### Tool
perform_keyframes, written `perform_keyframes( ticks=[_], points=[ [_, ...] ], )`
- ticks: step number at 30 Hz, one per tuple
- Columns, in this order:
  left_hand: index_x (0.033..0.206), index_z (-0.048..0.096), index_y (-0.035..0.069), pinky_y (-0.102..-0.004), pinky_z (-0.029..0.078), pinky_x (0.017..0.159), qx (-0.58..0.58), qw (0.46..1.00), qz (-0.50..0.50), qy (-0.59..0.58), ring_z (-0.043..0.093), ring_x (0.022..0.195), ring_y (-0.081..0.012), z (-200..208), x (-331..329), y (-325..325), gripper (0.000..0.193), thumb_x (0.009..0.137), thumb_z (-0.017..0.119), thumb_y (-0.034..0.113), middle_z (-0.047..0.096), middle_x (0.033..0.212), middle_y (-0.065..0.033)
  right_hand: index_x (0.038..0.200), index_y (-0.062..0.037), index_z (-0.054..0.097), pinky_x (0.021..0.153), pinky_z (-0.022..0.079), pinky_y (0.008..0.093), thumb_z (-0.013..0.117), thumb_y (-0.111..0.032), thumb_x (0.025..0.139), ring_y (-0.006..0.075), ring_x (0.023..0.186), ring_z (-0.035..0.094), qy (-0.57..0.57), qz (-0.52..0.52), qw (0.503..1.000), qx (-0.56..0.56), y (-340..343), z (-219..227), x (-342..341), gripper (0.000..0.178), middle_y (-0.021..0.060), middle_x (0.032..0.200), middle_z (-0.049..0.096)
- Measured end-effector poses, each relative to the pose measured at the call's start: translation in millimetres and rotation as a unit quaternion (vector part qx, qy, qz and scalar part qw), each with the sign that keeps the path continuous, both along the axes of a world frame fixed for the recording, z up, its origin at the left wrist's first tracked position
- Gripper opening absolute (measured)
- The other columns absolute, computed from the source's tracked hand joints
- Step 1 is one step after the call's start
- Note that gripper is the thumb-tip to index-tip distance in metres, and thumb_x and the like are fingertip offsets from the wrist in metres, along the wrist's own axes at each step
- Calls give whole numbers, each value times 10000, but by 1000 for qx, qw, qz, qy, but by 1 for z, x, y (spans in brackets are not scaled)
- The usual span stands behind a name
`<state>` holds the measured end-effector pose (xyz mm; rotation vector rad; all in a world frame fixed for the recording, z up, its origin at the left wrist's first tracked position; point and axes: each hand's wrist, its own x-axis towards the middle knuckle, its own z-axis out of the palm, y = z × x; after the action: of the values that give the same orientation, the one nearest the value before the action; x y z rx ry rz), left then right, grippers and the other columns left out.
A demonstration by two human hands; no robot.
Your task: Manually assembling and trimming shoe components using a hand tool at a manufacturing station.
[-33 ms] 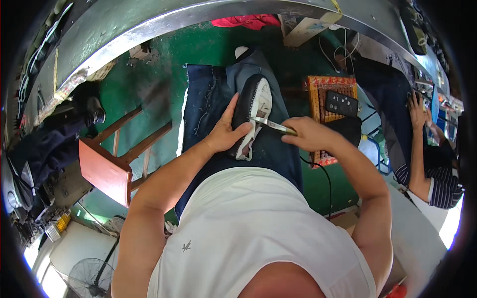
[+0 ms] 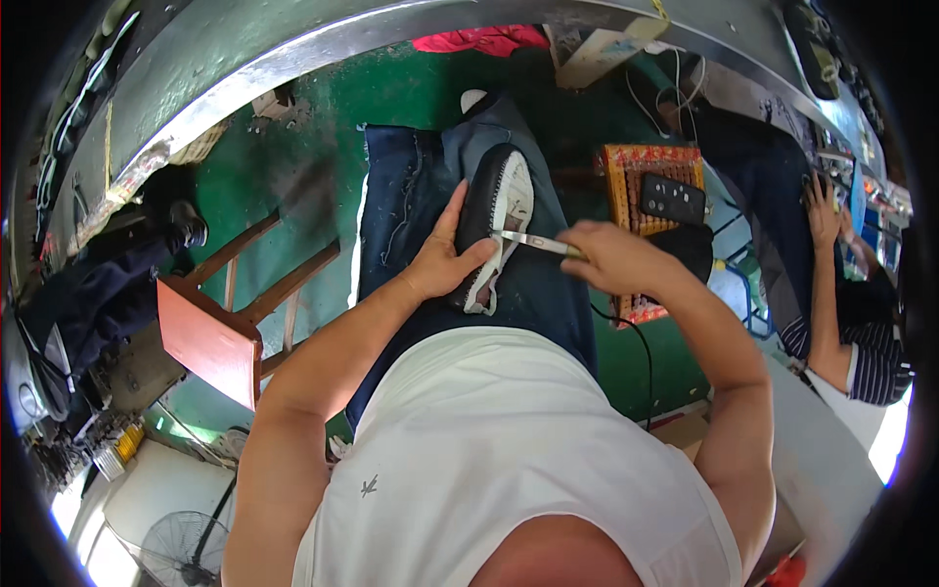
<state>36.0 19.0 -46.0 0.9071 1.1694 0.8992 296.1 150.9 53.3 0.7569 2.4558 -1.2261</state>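
Note:
A dark shoe (image 2: 479,203) with a pale inside and a white stitched edge lies over my lap, toe pointing away from me. My left hand (image 2: 440,264) grips its left side, fingers stretched along the upper and thumb on the near rim. In my right hand (image 2: 621,259) is a slim silvery hand tool (image 2: 528,240), its grip mostly hidden by the fingers. The tool's tip touches the shoe's white edge close to my left thumb; whether it is a blade or jaws I cannot make out. Dark blue cloth (image 2: 391,191) covers my legs under the shoe.
A curved metal bench edge (image 2: 362,26) runs across the far side. To the right, a beaded seat (image 2: 624,191) bears a black device with buttons (image 2: 673,200). A reddish wooden stool (image 2: 208,338) stands left, near a fan (image 2: 186,543). A co-worker's arm (image 2: 824,284) is far right.
My right hand has turned and risen slightly, so the tool lies flatter against the shoe's edge. My left hand and the shoe stay in place.

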Motion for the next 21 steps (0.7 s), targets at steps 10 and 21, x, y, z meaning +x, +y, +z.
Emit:
perform_keyframes(
  ticks=[10, 21],
  points=[
    [1595, 271, 196, -493, 415, 1093, 143, 893, -34, 425, 431, 1314, -535, 45, 28, 9, 713, 956, 587, 228, 314, 1504, -351, 1121, -5, 596, 700, 554, 371, 658, -233, 958, 284, 781, 704, -12, -142, 983, -118, 5, -28, 12, 288, 176, 874, 685],
    [1576, 279, 248, -517, 571, 842, 61, 875, -87, 472, 626, 1085, -527, 49, 37, 9, 645, 993, 542, 325, 347, 1469, -415, 998, 2, 581, 656, 512, 373, 448, -378, 1066, 243, 720, 672, 167, -347, 912, -144, -15, -33, -13, 408, 102, 771, 651]
  ],
)
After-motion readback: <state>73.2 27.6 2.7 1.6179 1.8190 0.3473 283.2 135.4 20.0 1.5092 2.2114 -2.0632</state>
